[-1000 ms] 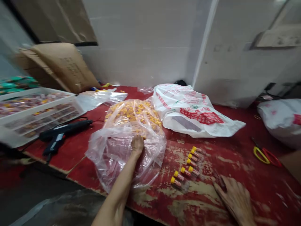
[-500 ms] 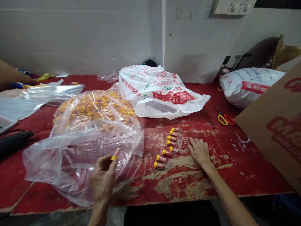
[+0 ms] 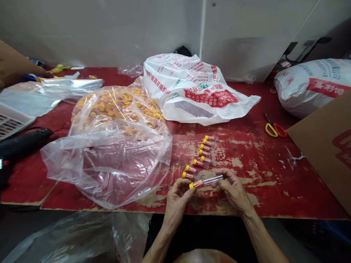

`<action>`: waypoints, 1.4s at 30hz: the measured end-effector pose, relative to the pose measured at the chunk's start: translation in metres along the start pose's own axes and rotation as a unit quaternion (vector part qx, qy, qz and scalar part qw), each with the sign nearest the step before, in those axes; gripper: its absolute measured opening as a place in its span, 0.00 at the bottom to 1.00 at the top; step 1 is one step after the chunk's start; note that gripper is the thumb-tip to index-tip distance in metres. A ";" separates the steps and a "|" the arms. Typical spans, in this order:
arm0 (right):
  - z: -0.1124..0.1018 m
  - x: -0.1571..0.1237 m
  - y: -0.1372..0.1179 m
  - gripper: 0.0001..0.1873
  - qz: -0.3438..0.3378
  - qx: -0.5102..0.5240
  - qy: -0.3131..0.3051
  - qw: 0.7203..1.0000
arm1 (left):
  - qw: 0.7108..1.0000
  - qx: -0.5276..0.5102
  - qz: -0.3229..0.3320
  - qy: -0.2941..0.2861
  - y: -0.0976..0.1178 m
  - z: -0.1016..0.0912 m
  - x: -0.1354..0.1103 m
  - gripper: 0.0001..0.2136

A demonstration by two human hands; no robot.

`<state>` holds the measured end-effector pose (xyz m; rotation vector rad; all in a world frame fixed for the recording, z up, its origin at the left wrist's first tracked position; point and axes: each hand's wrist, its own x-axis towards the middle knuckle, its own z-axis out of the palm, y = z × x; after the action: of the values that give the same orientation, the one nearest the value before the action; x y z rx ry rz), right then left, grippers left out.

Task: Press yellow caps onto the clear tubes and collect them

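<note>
My left hand (image 3: 178, 204) and my right hand (image 3: 233, 190) hold one clear yellow-capped tube (image 3: 205, 182) between them, just above the table's front edge. The capped end, with red-printed contents, sits in my left fingers, and the see-through end rests in my right. Just beyond my left hand, several similar tubes form a slanting row (image 3: 201, 155) on the worn red table (image 3: 260, 182). To the left of my hands lies a large clear plastic bag (image 3: 109, 171) with a heap of yellow-capped tubes (image 3: 117, 107) in its far part.
A white printed plastic sack (image 3: 192, 91) lies behind the bag, and a fuller sack (image 3: 309, 87) lies far right. Yellow-and-red scissors (image 3: 275, 128) and a cardboard sheet (image 3: 326, 146) are right. A black hot glue gun (image 3: 24, 144) and white tray (image 3: 11, 124) are left.
My right hand has left the table and joined my left on the tube. Both hands have moved toward the table's front edge, and the view has tilted slightly, with the row of tubes unchanged.
</note>
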<state>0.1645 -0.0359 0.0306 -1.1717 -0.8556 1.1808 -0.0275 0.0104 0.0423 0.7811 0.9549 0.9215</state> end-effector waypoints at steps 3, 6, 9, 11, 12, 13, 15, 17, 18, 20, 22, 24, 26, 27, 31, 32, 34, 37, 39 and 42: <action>-0.001 0.000 0.009 0.16 0.006 0.018 -0.009 1.000 | 1.000 0.012 0.008 0.006 0.001 -0.001 0.000 0.11; -0.003 0.004 0.014 0.17 0.009 0.017 -0.012 1.000 | 1.000 0.020 0.016 0.007 0.001 -0.004 0.000 0.10; -0.004 0.005 0.013 0.17 0.000 0.004 0.017 1.000 | 0.999 0.023 0.022 0.015 -0.001 -0.007 0.001 0.09; -0.003 0.004 0.009 0.19 -0.003 0.021 0.034 0.999 | 0.999 0.017 0.026 0.019 -0.003 -0.009 0.001 0.09; -0.003 0.003 0.006 0.21 0.004 0.033 0.032 0.999 | 0.999 0.012 0.028 0.017 -0.004 -0.009 0.001 0.09; -0.002 0.001 0.004 0.23 0.018 0.039 0.021 0.999 | 0.999 0.007 0.031 0.016 -0.005 -0.010 0.002 0.09; 0.001 -0.002 0.001 0.26 0.043 0.010 -0.008 0.999 | 0.999 0.002 0.032 0.015 -0.008 -0.011 0.002 0.10; 0.006 -0.007 0.001 0.28 0.044 -0.057 -0.018 0.997 | 0.999 0.001 0.032 0.021 -0.010 -0.011 0.002 0.10; 0.009 -0.009 0.002 0.27 0.037 -0.087 -0.015 0.995 | 0.999 0.001 0.033 0.023 -0.011 -0.011 0.001 0.10; 0.015 -0.013 0.005 0.22 0.020 -0.130 -0.008 0.991 | 0.999 -0.002 0.027 0.017 -0.013 -0.010 0.000 0.10; 0.020 -0.015 0.007 0.15 0.009 -0.176 -0.017 0.984 | 1.000 -0.010 0.016 0.007 -0.014 -0.010 -0.002 0.11; 0.023 -0.016 0.007 0.10 -0.012 -0.236 -0.032 0.971 | 1.000 -0.021 0.007 0.006 -0.014 -0.009 -0.004 0.12; 0.024 -0.013 0.004 0.09 -0.042 -0.281 -0.045 0.958 | 1.000 -0.029 0.003 0.008 -0.013 -0.010 -0.005 0.12; 0.025 -0.012 0.002 0.08 -0.062 -0.289 -0.053 0.954 | 1.000 -0.028 0.002 0.007 -0.013 -0.010 -0.005 0.12; 0.027 -0.007 -0.007 0.08 -0.137 -0.272 -0.095 0.948 | 1.000 -0.013 -0.001 -0.005 -0.013 -0.011 -0.006 0.11; 0.028 -0.006 -0.009 0.08 -0.144 -0.270 -0.102 0.947 | 1.000 -0.009 -0.001 -0.007 -0.014 -0.012 -0.007 0.11; 0.028 -0.006 -0.010 0.08 -0.140 -0.273 -0.106 0.946 | 1.000 -0.002 0.004 -0.009 -0.016 -0.011 -0.007 0.11; 0.026 -0.004 -0.008 0.08 -0.121 -0.261 -0.121 0.950 | 1.000 0.012 0.015 -0.017 -0.018 -0.011 -0.007 0.11; 0.023 -0.002 -0.005 0.08 -0.105 -0.241 -0.133 0.956 | 0.999 0.016 0.010 -0.030 -0.017 -0.011 -0.008 0.11; 0.021 -0.001 -0.003 0.09 -0.084 -0.226 -0.131 0.962 | 0.999 0.018 -0.002 -0.046 -0.015 -0.010 -0.009 0.11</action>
<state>0.1448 -0.0321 0.0385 -1.2875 -1.4556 1.0417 -0.0347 -0.0026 0.0287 0.8448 0.8934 0.8603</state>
